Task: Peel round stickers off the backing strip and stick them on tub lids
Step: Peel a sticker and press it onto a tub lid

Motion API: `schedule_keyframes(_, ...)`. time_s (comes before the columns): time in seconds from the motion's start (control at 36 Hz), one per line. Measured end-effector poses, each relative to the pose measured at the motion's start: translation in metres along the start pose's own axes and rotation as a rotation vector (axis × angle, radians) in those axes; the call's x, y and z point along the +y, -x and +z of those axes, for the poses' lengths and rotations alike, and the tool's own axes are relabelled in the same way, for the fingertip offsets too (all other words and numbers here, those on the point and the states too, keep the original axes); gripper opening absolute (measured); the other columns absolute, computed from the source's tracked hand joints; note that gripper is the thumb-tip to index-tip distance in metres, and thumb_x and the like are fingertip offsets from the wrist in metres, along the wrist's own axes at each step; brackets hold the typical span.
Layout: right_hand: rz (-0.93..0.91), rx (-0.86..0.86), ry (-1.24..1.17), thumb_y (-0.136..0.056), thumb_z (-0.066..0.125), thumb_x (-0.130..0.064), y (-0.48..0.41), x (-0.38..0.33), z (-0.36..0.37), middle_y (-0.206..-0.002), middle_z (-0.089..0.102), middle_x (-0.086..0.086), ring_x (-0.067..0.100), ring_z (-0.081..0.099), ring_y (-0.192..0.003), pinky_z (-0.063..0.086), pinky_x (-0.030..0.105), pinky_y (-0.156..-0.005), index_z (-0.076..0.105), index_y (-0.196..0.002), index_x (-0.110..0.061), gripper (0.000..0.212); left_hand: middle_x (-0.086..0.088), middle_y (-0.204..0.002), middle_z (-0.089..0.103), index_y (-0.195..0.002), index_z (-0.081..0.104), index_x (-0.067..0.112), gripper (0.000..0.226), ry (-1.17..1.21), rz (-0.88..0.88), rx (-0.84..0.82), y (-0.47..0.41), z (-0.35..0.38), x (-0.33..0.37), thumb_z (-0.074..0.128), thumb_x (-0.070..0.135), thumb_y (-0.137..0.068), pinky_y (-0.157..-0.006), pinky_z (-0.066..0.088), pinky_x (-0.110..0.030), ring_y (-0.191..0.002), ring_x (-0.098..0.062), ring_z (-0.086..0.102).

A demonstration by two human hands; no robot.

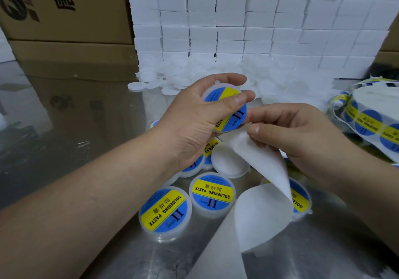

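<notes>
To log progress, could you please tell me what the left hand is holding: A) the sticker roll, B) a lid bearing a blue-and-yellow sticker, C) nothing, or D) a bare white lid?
B: the left hand grips a lid with a blue-and-yellow printed face.

Counted two hands: left hand (190, 119), right hand (302, 134). Spotted one held tub (234, 117) with a sticker mid-frame, plus five stickered tubs (212, 193) for sure in the lower middle, maybe a sixth peeking out by the left wrist. Found just one bare lid (224, 161) among them. Also saw one backing strip (259, 209), one sticker roll (367, 125) at the right edge, two cardboard boxes (64, 9) stacked upper left. Gave up counting white boxes (237, 20) and loose lids (172, 73) up top.
</notes>
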State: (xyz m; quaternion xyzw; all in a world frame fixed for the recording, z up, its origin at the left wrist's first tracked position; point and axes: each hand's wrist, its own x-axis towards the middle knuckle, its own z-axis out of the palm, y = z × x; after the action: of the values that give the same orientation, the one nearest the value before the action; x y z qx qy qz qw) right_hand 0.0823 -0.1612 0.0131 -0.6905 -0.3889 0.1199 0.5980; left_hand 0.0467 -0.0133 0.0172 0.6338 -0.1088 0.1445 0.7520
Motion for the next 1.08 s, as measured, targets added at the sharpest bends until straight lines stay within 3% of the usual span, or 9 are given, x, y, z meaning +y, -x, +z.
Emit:
schedule_keyframes(0.19, -0.005, 0.016, -0.033, -0.070, 0.057, -0.019, 0.000, 0.000, 0.000, -0.075, 0.068, 0.007, 0.016, 0.059, -0.069, 0.053, 0.027, -0.061, 0.076, -0.079, -0.033, 0.025, 0.003, -0.086, 0.073, -0.087, 0.063, 0.025, 0.016, -0.033, 0.008, -0.022, 0.000, -0.002, -0.001, 0.064, 0.013, -0.076, -0.078, 0.056, -0.033, -0.083, -0.016, 0.068)
schedule_keyframes(0.33, -0.006, 0.043, -0.012, -0.069, 0.058, -0.020, -0.001, 0.001, 0.001, -0.084, 0.068, 0.020, 0.018, 0.058, -0.070, 0.052, 0.030, -0.064, 0.075, -0.078, -0.034, 0.024, 0.005, -0.085, 0.072, -0.087, 0.063, 0.024, 0.021, -0.077, 0.031, -0.020, 0.001, -0.001, -0.001, 0.057, 0.004, -0.086, -0.078, 0.056, -0.033, -0.081, -0.014, 0.068)
schedule_keyframes(0.42, 0.024, 0.075, 0.025, -0.076, 0.065, -0.017, -0.001, 0.001, 0.001, -0.073, 0.067, 0.015, 0.018, 0.058, -0.068, 0.054, 0.040, -0.067, 0.075, -0.081, -0.034, 0.020, 0.007, -0.085, 0.072, -0.087, 0.062, 0.024, 0.023, -0.176, 0.097, -0.008, 0.004, 0.001, 0.002, 0.054, 0.003, -0.088, -0.077, 0.056, -0.026, -0.081, -0.010, 0.068)
schedule_keyframes(0.53, 0.084, 0.177, 0.140, -0.081, 0.060, -0.018, -0.003, 0.004, 0.001, -0.049, 0.058, -0.010, -0.001, 0.051, -0.048, 0.046, 0.016, -0.048, 0.074, -0.078, -0.033, 0.020, 0.009, -0.085, 0.068, -0.089, 0.058, 0.025, 0.025, -0.316, 0.318, 0.156, 0.005, 0.004, 0.010, 0.051, 0.001, -0.090, -0.072, 0.054, -0.020, -0.078, -0.009, 0.069)
schedule_keyframes(0.64, 0.152, 0.323, 0.260, -0.081, 0.059, -0.032, -0.006, 0.008, -0.004, -0.049, 0.052, -0.009, 0.000, 0.039, -0.039, 0.030, 0.009, -0.038, 0.072, -0.073, -0.012, 0.026, 0.004, -0.086, 0.069, -0.097, 0.047, 0.027, 0.021, -0.159, 0.388, 0.411, -0.002, -0.008, 0.028, 0.049, 0.007, -0.093, -0.058, 0.053, -0.020, -0.067, -0.013, 0.070)
schedule_keyframes(0.72, 0.102, 0.321, 0.257, -0.084, 0.054, -0.041, -0.006, 0.005, -0.003, -0.053, 0.053, -0.012, -0.003, 0.043, -0.047, 0.032, 0.008, -0.043, 0.071, -0.072, -0.021, 0.029, 0.000, -0.089, 0.065, -0.093, 0.048, 0.032, 0.016, -0.279, 0.287, 0.338, 0.002, -0.004, 0.021, 0.052, 0.017, -0.092, -0.047, 0.049, -0.020, -0.050, -0.014, 0.066)
schedule_keyframes(0.81, -0.018, 0.214, 0.272, -0.077, 0.053, -0.048, -0.001, 0.002, -0.001, -0.059, 0.056, -0.009, 0.001, 0.049, -0.059, 0.039, 0.015, -0.056, 0.065, -0.062, -0.028, 0.028, 0.013, -0.067, 0.058, -0.081, 0.053, 0.033, 0.010, -0.460, 0.238, 0.205, 0.007, 0.005, 0.005, 0.058, 0.028, -0.088, -0.038, 0.038, -0.013, -0.036, -0.003, 0.050)
schedule_keyframes(0.92, -0.119, 0.139, 0.300, -0.070, 0.060, -0.043, 0.002, 0.003, 0.003, -0.057, 0.053, -0.006, 0.002, 0.047, -0.054, 0.038, 0.018, -0.052, 0.063, -0.062, -0.032, 0.014, 0.021, -0.059, 0.057, -0.074, 0.054, 0.032, 0.018, -0.553, 0.214, 0.120, 0.007, 0.007, -0.004, 0.053, 0.033, -0.091, -0.052, 0.041, -0.016, -0.053, 0.002, 0.052)
schedule_keyframes(1.08, -0.055, 0.167, 0.254, -0.072, 0.054, -0.039, 0.001, 0.005, 0.003, -0.046, 0.049, -0.009, 0.002, 0.042, -0.043, 0.033, 0.015, -0.045, 0.058, -0.052, -0.026, 0.025, 0.022, -0.062, 0.058, -0.075, 0.053, 0.036, 0.018, -0.688, 0.237, 0.124, 0.007, 0.005, -0.006, 0.049, 0.039, -0.092, -0.059, 0.043, -0.015, -0.062, 0.003, 0.054)
